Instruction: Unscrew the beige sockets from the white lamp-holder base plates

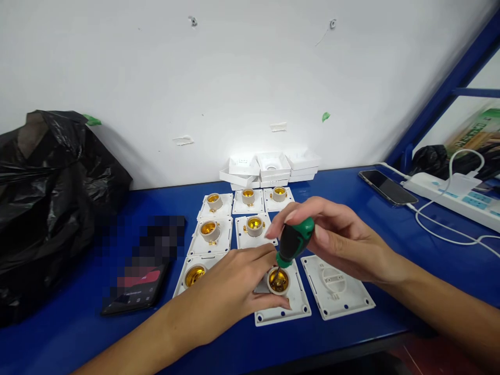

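My right hand (336, 234) grips a green and black screwdriver (294, 240), tilted, its shaft reaching down into a round lamp socket (278, 282) with a brass-coloured inside. That socket stands on a square white plate (283, 314) near the front edge. Around the socket, the thumb and fingers of my left hand (242, 278) hold it from the left. To the right lies a white plate (339, 299) with no socket on it. Several more plates with sockets, such as one socket (254, 225), stand in rows behind and left, one partly hidden by my left hand.
White square boxes (273, 165) are stacked by the wall. A black plastic bag (58, 192) and a dark phone (136, 286) lie left. On the right are another phone (386, 186), a white power strip (457, 200) with cables, and a blue metal frame (449, 88).
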Demonstrator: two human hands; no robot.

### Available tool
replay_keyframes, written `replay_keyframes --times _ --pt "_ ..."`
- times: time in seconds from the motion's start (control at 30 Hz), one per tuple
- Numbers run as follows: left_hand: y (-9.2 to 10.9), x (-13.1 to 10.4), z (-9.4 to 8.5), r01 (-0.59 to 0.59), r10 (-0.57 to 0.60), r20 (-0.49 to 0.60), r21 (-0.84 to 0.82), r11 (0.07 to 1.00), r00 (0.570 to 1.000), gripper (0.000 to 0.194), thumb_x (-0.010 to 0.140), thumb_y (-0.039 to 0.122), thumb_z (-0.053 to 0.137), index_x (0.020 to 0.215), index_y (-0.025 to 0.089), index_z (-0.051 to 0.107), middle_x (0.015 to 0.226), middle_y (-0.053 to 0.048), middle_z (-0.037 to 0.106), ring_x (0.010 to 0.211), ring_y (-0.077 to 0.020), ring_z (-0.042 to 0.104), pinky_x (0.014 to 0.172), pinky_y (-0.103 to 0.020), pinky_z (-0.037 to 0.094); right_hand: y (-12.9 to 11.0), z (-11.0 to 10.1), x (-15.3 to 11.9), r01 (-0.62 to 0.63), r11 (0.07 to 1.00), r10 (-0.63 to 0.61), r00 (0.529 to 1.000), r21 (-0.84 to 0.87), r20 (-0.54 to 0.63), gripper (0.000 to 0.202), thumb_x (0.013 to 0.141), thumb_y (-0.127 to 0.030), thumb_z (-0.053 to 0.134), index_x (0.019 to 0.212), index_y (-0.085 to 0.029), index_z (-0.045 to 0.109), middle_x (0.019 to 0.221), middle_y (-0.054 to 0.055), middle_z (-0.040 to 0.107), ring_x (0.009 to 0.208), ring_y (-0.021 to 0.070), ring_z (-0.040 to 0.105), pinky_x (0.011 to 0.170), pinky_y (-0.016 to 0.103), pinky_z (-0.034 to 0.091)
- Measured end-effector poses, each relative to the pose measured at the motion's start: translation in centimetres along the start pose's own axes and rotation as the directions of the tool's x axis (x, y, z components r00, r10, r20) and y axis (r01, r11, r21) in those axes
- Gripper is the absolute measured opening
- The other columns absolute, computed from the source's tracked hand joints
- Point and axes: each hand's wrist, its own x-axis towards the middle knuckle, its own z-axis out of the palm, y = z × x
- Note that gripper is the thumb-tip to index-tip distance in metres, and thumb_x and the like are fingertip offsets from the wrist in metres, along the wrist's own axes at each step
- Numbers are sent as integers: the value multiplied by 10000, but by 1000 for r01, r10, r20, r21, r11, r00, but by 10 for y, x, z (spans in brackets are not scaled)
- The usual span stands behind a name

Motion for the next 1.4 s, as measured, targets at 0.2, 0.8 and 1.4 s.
replay_keyframes --times 0.2,0.8,1.4 --pt "1 -1 -3 40 -42 57 46 998 997 381 947 450 737 1218 242 567 1082 -15 695 911 -242 681 798 -328 506 1 -3 1 -7 1000 7 999 -2 -36 288 1047 -201 548 1290 -301 667 1264 36 696 1178 150 655 966 303 582" --pt "5 13 -6 106 -136 -115 -240 965 984 257 887 277 794 1051 236 600 1121 -29 611 873 -173 569 716 -273 474 -28 -48 14 -4 960 -131 876 -278 -464 272 961 -322 678 1229 -352 638 1118 16 727 1104 199 686 1031 382 552" --pt "48 109 26 58 -62 -3 -322 945 998 368 790 398 893 988 209 647 1048 -10 572 744 -127 556 699 -285 501 -9 -116 -5 -10 960 -180 741 -279 -647 319 852 -396 790 1147 -327 687 1022 8 720 990 182 678 923 371 554"
